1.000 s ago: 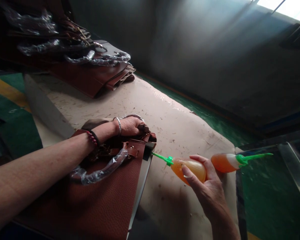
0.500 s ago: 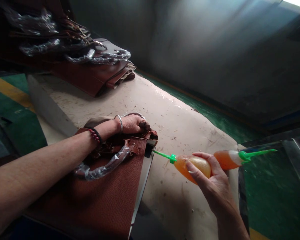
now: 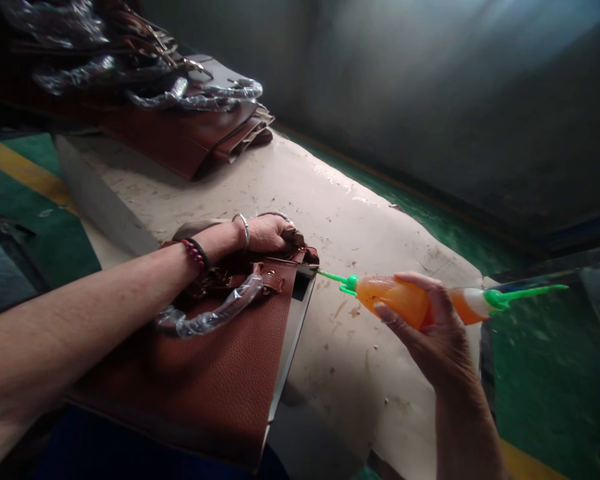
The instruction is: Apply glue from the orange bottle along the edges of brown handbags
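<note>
My left hand lies across the top of a reddish-brown leather handbag, its fingers closed on the top edge near the right corner. A plastic-wrapped handle hangs on the bag's front. In my right hand is an orange squeeze bottle with a green nozzle. The nozzle's tip is at the bag's upper right corner, above a pale side edge. Behind my right hand another orange-and-white bottle end with a green nozzle points right; I cannot tell whether the hand holds it too.
Brown handbags with plastic-wrapped handles are stacked at the back left of the pale, stained table. Beyond the table's right edge is green floor. A dark wall stands behind.
The nozzle tip has moved up along the bag's side edge to the top corner. My right hand has shifted up and slightly right; my left hand keeps its hold.
</note>
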{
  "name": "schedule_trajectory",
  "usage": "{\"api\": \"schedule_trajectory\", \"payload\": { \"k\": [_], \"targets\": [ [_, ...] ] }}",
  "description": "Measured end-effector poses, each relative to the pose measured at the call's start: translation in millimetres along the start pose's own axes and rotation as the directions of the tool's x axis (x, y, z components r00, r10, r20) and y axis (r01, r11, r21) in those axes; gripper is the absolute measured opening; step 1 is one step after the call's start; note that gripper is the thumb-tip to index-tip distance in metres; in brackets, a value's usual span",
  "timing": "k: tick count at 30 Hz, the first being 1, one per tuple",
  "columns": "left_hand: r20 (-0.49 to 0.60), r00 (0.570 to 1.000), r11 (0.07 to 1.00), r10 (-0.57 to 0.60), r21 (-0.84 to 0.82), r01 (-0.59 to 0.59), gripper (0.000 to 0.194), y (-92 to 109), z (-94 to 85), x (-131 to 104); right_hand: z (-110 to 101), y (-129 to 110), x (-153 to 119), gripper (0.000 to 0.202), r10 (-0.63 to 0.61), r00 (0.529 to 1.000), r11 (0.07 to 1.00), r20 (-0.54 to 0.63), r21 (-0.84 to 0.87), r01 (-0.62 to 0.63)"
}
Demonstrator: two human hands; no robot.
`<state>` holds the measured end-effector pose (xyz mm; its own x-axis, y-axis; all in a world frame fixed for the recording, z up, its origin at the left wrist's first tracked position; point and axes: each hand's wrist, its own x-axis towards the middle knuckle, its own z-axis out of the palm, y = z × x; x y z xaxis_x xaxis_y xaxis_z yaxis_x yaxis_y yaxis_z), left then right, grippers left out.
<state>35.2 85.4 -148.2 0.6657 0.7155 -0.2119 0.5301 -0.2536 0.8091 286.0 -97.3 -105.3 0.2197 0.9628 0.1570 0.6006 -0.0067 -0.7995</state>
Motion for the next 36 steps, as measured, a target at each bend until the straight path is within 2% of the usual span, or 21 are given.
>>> {"api": "schedule_trajectory", "payload": {
  "k": [10,13,18,22,25,31,36],
  "targets": [
    [0.002,1.000,0.998,-0.011,-0.066,0.011,0.014,-1,0.4,0,-3,-5,2,0.043,0.071,0.997,0.997,0.022,0.032,-0.072],
    [-0.013,1.000,0.998,-0.005,-0.061,0.005,0.015,-2,0.9,0,-2,-5,3,0.044,0.053,0.999,0.999,-0.009,-0.002,-0.053],
    [-0.008,1.000,1.000,-0.011,-0.028,0.011,0.014,-2,0.2,0,0,-3,4,0.043,0.052,0.998,0.999,0.030,-0.010,-0.052],
    [-0.013,1.000,0.999,-0.011,-0.038,0.011,0.014,-2,0.1,0,0,-4,5,0.043,0.016,1.000,1.000,-0.009,-0.023,-0.017],
    [-0.015,1.000,0.999,-0.019,-0.031,0.019,0.011,1,0.8,-1,1,-5,5,0.043,0.017,1.000,0.999,0.013,-0.052,-0.016],
    [0.068,0.997,0.996,0.048,-0.073,-0.043,0.011,7,0.8,-4,0,-10,4,0.045,0.096,0.995,0.995,0.039,-0.039,-0.094],
    [0.007,1.000,0.999,0.011,0.036,-0.011,0.010,4,-0.8,-2,-1,-20,-6,0.045,0.257,0.956,0.966,0.145,-0.006,-0.258]
  ]
}}
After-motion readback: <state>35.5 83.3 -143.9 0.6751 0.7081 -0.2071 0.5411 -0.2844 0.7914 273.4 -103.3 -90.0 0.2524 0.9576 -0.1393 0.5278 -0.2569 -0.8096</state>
